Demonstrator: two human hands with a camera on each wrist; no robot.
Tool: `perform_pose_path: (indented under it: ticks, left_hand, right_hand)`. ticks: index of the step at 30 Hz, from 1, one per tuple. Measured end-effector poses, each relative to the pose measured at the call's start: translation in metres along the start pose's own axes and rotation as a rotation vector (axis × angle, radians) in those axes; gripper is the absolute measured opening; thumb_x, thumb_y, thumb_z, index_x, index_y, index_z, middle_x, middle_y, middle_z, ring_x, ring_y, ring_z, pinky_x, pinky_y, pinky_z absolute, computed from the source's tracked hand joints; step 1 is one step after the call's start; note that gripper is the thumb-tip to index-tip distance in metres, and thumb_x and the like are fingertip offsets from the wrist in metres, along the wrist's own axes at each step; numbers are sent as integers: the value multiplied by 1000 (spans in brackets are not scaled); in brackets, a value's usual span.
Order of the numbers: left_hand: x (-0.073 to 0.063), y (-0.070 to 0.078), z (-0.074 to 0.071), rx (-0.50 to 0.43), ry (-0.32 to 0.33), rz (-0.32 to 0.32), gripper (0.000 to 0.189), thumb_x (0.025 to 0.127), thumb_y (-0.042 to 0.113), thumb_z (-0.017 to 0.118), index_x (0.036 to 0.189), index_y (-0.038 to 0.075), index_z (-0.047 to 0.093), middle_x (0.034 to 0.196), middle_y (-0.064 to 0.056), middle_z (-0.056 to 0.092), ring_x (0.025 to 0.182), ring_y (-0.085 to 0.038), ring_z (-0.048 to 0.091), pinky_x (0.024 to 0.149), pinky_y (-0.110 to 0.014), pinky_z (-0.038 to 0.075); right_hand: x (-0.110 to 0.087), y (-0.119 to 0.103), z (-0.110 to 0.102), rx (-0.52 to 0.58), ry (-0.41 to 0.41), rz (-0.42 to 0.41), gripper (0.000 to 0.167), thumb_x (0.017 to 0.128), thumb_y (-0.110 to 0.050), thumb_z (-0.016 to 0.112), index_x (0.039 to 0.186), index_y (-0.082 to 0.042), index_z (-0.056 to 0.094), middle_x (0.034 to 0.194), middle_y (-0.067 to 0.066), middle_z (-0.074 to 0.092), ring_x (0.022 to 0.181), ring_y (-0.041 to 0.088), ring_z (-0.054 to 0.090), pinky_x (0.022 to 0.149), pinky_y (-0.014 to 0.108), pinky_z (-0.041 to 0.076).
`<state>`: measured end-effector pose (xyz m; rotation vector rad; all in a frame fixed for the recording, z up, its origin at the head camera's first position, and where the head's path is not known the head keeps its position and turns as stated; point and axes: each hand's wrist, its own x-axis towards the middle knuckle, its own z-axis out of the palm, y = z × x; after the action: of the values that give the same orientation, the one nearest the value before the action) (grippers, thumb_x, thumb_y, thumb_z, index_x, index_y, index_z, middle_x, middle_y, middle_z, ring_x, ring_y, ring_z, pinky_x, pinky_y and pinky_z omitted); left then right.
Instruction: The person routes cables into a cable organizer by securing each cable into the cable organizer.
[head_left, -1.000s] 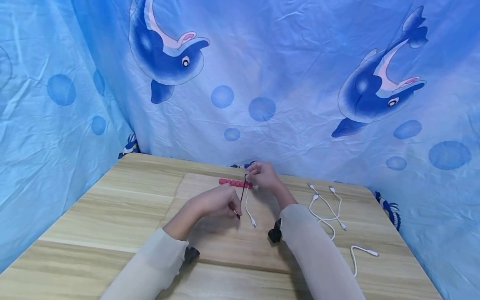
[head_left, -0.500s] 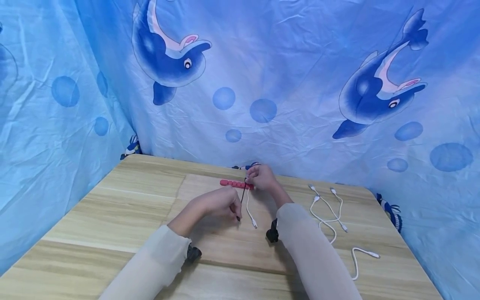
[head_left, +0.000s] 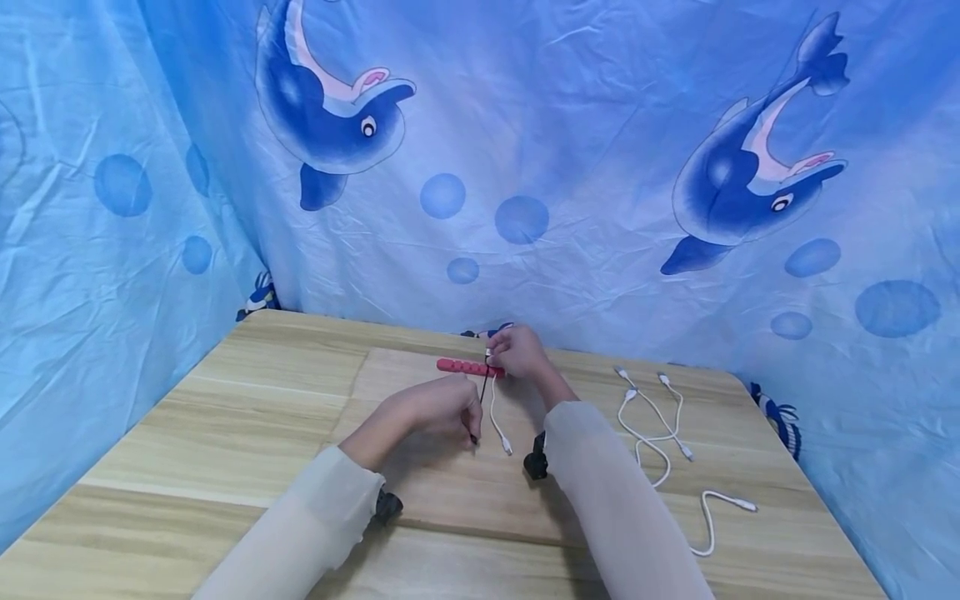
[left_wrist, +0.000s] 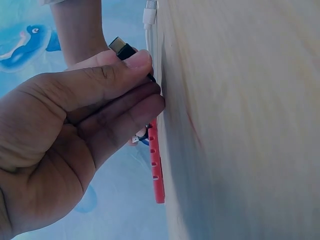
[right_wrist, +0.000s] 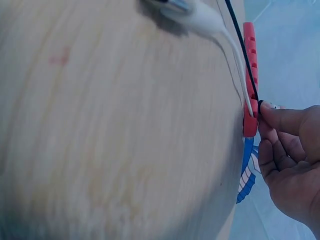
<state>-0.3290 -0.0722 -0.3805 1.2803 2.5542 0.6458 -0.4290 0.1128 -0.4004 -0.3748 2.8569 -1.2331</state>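
Note:
A thin black USB cable (right_wrist: 241,47) is stretched between my two hands over a wooden board. My left hand (head_left: 444,405) pinches its near end; the connector (left_wrist: 118,45) sticks out past the thumb in the left wrist view. At the far end my right hand (head_left: 521,352) pinches the cable between thumb and fingers, just above a red slotted cable holder (head_left: 456,365). One white cable (head_left: 493,417) runs out of the holder's right end slot toward me, its plug lying on the board. The fingers partly hide the black cable's far plug.
Several white cables (head_left: 651,440) lie loosely on the table to the right, one short one (head_left: 707,508) nearer me. The wooden board (head_left: 435,508) rests on the larger table (head_left: 225,400). A blue dolphin-print curtain (head_left: 585,283) hangs behind the table.
My right hand has shifted slightly left along the red holder, carrying the black cable's far end with it. The left hand keeps its pinch, its fingertips a little lower.

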Motion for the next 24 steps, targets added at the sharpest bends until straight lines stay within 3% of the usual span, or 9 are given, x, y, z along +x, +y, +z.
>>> perform_pose_path:
  ticks: [19,24]
  left_hand:
    - [3,2,1,4,-10,-21,15,76,3,88,76,17,81,73,12,74,72,3,62,75,-20,53]
    - [4,1,1,-32,-18,-45,16,77,1,87,76,15,80,73,10,74,72,2,64,74,-20,54]
  right_hand:
    - [5,5,3,47,11,53,14,87,-1,76,101,-4,75,88,7,73,77,18,65,63,26,50]
    - [4,4,2,6,26,55,17,85,-3,78,102,-5,78,95,7,74,86,21,66,70,28,53]
